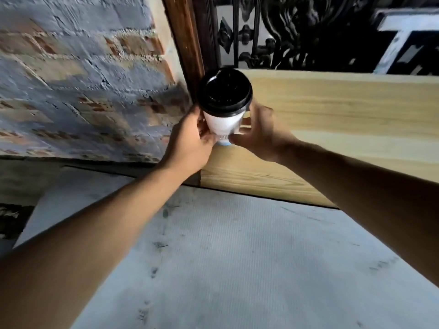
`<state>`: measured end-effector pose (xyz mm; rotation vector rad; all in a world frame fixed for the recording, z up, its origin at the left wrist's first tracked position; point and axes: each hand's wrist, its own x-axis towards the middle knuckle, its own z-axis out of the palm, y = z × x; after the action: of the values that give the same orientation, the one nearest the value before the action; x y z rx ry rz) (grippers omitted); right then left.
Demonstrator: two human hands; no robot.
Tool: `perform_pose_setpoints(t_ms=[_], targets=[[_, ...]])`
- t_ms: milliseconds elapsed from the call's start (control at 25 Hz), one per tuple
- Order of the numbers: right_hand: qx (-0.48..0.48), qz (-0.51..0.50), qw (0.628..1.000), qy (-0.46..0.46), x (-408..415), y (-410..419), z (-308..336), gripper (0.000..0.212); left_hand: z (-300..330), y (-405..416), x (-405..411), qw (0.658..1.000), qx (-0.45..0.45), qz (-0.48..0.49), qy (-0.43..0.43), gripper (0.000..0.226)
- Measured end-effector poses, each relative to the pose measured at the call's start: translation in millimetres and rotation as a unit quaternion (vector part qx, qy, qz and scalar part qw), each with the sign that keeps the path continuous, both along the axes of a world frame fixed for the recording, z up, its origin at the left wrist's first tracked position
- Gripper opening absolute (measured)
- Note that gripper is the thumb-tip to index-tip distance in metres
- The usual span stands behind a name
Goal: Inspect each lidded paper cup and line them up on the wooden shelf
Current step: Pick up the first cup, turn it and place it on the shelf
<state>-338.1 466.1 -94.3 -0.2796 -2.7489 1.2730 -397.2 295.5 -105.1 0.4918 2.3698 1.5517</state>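
A white paper cup (223, 123) with a black plastic lid (224, 91) is held upright at the left end of the pale wooden shelf (344, 115). My left hand (190, 143) wraps the cup's lower left side. My right hand (256, 136) grips its lower right side, fingers around the base. Both hands hide the cup's bottom, so I cannot tell whether it rests on the shelf or hangs just above it. No other cup shows in this view.
A painted brick wall (83, 79) rises at the left, next to a dark wooden post (187, 43). Black ornate ironwork (285, 32) stands behind the shelf. Grey floor covering (237, 269) lies below the shelf's front face.
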Motion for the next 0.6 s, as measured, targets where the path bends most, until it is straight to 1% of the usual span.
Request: perform_pose_setpoints(t_ms=[40,160,240,280,360,400,440,520,600], targets=[[0.018,0.009,1.000,-0.005,-1,0,0,0.066,-1,-1,0,1.000,0.001,0.003,-0.002,0.055],[0.016,0.007,0.999,-0.029,0,0,1,0.064,-2,-2,1,1.000,0.005,0.001,-0.013,0.055],[0.024,0.002,0.998,-0.061,2,1,-1,0.064,-4,-2,2,1.000,0.008,-0.008,-0.028,0.059],[0.019,0.004,0.997,-0.077,5,0,0,0.070,-4,-2,5,0.999,0.011,-0.010,-0.036,0.066],[-0.011,0.001,0.995,-0.097,11,-1,0,0.094,-3,-6,13,0.999,0.010,0.002,-0.043,0.088],[-0.022,-0.012,0.994,-0.105,18,0,3,0.103,0,-9,21,0.999,-0.007,0.013,-0.034,0.098],[-0.021,-0.031,0.993,-0.111,27,0,6,0.106,4,-13,31,0.999,-0.031,0.028,-0.026,0.107],[-0.006,-0.065,0.991,-0.120,53,-2,16,0.101,14,-28,58,0.997,-0.065,0.034,-0.008,0.113],[0.013,-0.065,0.988,-0.141,89,-11,34,0.090,35,-46,90,0.994,-0.103,-0.014,0.024,0.107]])
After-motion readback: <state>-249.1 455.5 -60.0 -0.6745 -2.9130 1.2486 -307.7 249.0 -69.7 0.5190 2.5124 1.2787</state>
